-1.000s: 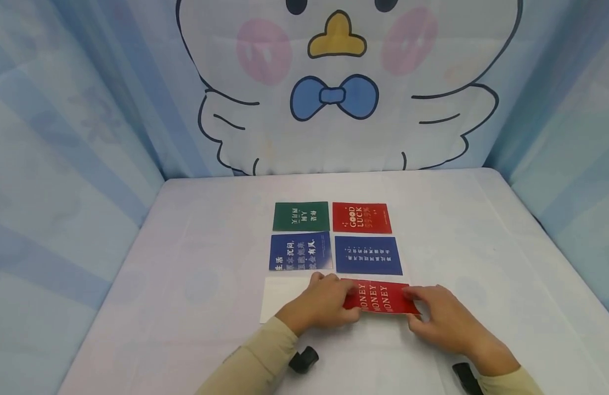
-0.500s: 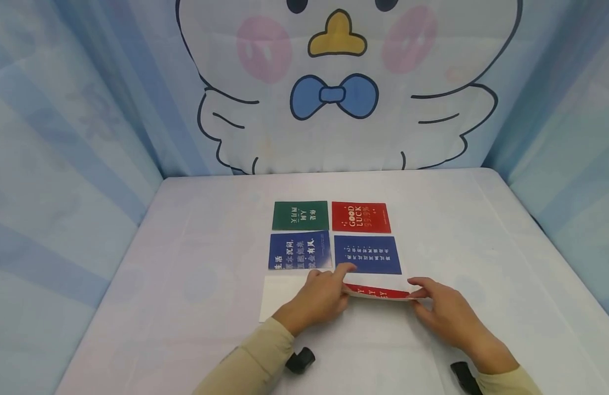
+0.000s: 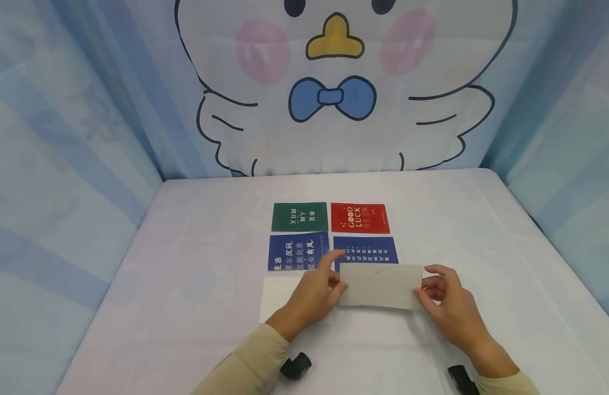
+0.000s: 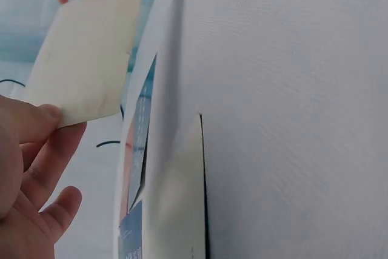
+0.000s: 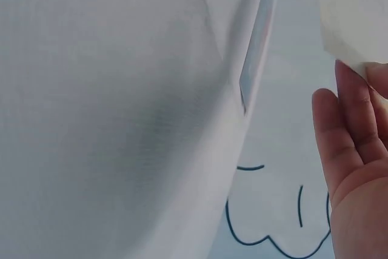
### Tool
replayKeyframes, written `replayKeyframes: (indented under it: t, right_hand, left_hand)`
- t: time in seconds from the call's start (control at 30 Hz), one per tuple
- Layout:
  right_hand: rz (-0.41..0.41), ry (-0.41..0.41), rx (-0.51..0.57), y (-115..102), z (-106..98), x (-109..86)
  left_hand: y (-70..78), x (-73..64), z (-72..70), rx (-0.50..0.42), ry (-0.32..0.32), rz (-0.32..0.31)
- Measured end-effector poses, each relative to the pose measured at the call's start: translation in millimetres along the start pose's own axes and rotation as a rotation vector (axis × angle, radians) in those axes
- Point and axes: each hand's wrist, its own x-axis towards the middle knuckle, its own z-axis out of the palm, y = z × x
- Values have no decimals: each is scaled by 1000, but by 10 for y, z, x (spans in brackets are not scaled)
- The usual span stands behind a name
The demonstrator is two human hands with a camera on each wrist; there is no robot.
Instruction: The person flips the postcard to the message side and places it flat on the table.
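Observation:
A postcard (image 3: pixel 381 286) is held up between both hands, its plain cream back toward the head camera. My left hand (image 3: pixel 311 293) pinches its left edge between thumb and fingers. At the opposite edge, my right hand (image 3: pixel 452 310) pinches the card the same way. Both wrist views show the cream back of this card (image 4: pixel 91 53) raised off the table. Behind it, a blue card (image 3: pixel 366 249) with white characters is partly covered. Beside the left hand lies a cream card (image 3: pixel 276 296), face unseen.
Flat on the table (image 3: pixel 201 247) lie a green card (image 3: pixel 300 216), a red "GOOD LUCK" card (image 3: pixel 360 218) and another blue card (image 3: pixel 298 251), in rows with the others. Black wrist devices (image 3: pixel 295 366) sit by both sleeves. A printed curtain (image 3: pixel 334 137) stands behind.
The red "MONEY" card, earlier lying face up on the table in both hands, has been lifted and tipped up, so its cream back now shows. Both hands rose with it.

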Motion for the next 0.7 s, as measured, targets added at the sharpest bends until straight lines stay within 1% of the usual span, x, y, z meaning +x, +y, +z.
replayKeyframes:
  t: [0.07,0.13,0.27,0.33,0.37,0.47,0.57,0.7]
  right_hand:
    - [16,-11,-7,-8,-2,-4]
    - [26,-38,-23,-11,-6,-5]
    - [22,-93,-47,-7,-16,1]
    - [14,-120,-51,-2,-17,7]
    - [12,-130,-52,0,-18,11]
    - [19,-172,-49,7,-10,32]
    - [38,-216,-52,17,4,54]
    - [59,-273,-70,36,12,63]
  left_hand:
    - [-18,-5,4,-21,14,-7]
    - [-31,-6,6,-12,13,-2]
    - [-50,-3,11,90,-5,41]
    - [-59,-5,12,136,-15,50]
    - [-62,-4,11,155,-20,50]
    - [-73,4,12,200,-48,19]
    - [-79,22,21,274,-81,2]
    - [-84,34,48,384,-118,19]
